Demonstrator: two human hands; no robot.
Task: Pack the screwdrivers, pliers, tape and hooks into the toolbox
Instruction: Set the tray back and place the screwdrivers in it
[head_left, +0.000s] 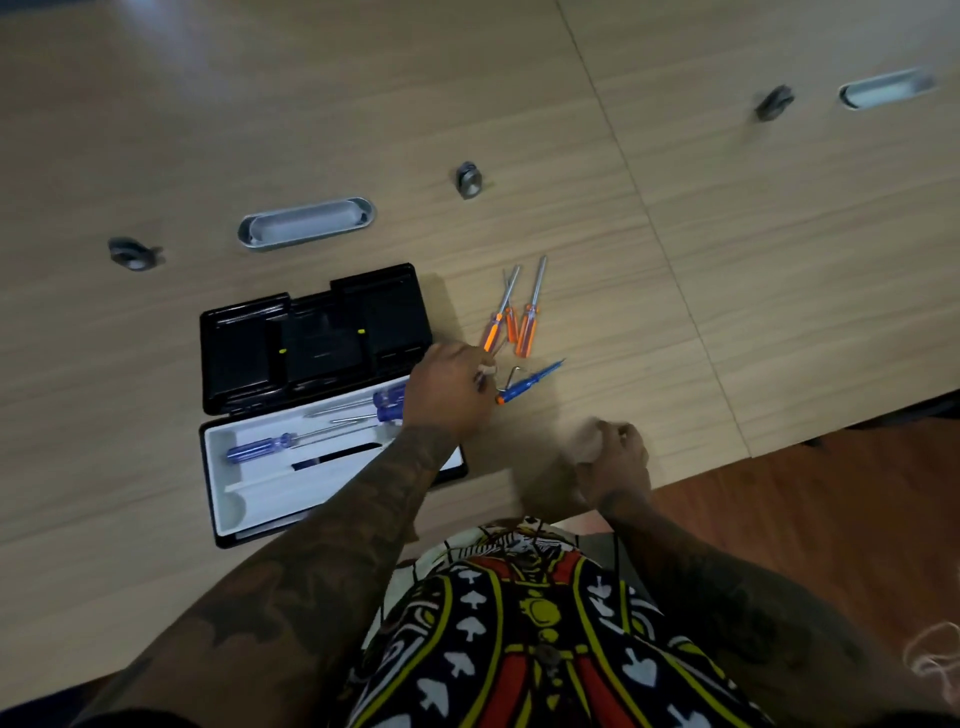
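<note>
While toolbox (332, 405) lies open on desk (675, 260), left hand (449, 392) pinches orange screwdriver (496, 322); right hand (615, 452) blurred, grip unclear.

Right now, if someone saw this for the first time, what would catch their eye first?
Probably the open black toolbox at centre left, with blue-handled screwdrivers lying in its white tray. Just right of it, orange-handled screwdrivers lie on the wooden table, and the left hand reaches toward them. The right hand, blurred, rests near the table edge.
</note>
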